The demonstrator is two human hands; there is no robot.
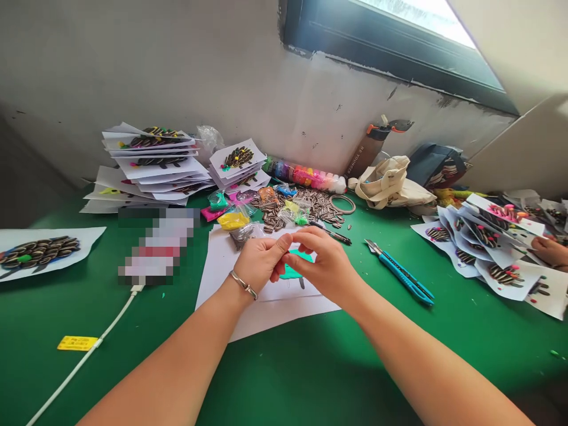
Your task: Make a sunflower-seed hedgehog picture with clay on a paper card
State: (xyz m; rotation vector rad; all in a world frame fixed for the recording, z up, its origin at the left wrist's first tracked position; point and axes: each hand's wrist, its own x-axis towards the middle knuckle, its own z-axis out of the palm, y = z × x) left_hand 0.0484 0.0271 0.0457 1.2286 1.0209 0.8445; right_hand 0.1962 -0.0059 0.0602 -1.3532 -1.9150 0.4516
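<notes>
Over a white sheet of paper (217,284) my left hand (261,258) and my right hand (323,260) meet, thumbs and fingertips pressed together. Both are closed; anything between the fingertips is too small or too hidden to make out. Partly covered by my hands, a flat turquoise-green clay shape (293,269) lies on the paper, with dark drawn strokes below it. A bag of dark grey clay (243,235) rests at the sheet's far edge. Just beyond my right hand lies a black pen (338,236).
Sunflower seeds (317,204) spread behind, near a yellow clay bag (234,220) and a tape ring (342,204). A blue utility knife (402,273) lies right, blade out. Seed pictures are stacked left (155,168) and right (473,236), where another person's hand (550,251) shows. A white cable (118,322) crosses the left.
</notes>
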